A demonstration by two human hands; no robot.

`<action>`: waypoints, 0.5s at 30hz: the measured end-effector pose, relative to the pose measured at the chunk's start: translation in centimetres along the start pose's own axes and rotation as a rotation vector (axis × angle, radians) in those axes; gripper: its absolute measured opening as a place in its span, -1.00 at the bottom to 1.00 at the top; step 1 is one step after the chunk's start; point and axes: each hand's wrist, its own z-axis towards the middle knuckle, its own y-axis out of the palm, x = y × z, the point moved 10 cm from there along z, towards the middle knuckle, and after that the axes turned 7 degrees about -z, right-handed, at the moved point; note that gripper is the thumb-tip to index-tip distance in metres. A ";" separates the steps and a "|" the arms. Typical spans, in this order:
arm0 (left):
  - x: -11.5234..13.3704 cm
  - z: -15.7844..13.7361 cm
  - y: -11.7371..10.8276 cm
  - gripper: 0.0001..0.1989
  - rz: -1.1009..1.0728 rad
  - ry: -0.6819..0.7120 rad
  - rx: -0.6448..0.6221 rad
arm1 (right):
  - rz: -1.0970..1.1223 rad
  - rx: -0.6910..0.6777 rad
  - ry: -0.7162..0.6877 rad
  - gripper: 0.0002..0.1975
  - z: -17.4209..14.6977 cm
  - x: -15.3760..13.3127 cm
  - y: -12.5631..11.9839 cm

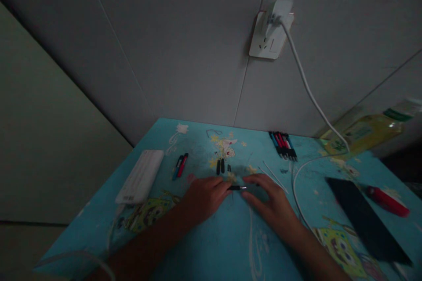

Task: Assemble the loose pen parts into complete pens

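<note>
Over the middle of the blue table [206,246], the left hand [208,195] pinches a black pen [234,188], seemingly to bare its metal tip [243,188] beside the right hand [273,202], whose 2 foremost fingertips [247,179] part.

Blue cartoon-print tabletop [214,246], black pen part [234,188] with silver tip [243,188], red pen [182,165], blue pen [177,168], white cable [305,81]
</note>
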 end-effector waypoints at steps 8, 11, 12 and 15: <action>0.8 0.0 -0.4 -0.80 0.021 0.081 0.030 | -0.044 -0.085 -0.044 -0.86 -0.1 -0.3 1.1; 0.8 0.0 -0.4 -0.79 0.019 0.087 0.039 | -0.079 -0.121 -0.049 -0.81 -0.1 -0.3 1.5; 0.8 0.0 -0.4 -0.79 0.021 0.080 0.035 | -0.086 -0.123 -0.059 -0.83 -0.1 -0.4 1.5; 0.6 0.0 -0.3 -0.81 0.031 0.061 0.019 | -0.098 -0.101 -0.094 -0.85 -0.2 -0.8 1.2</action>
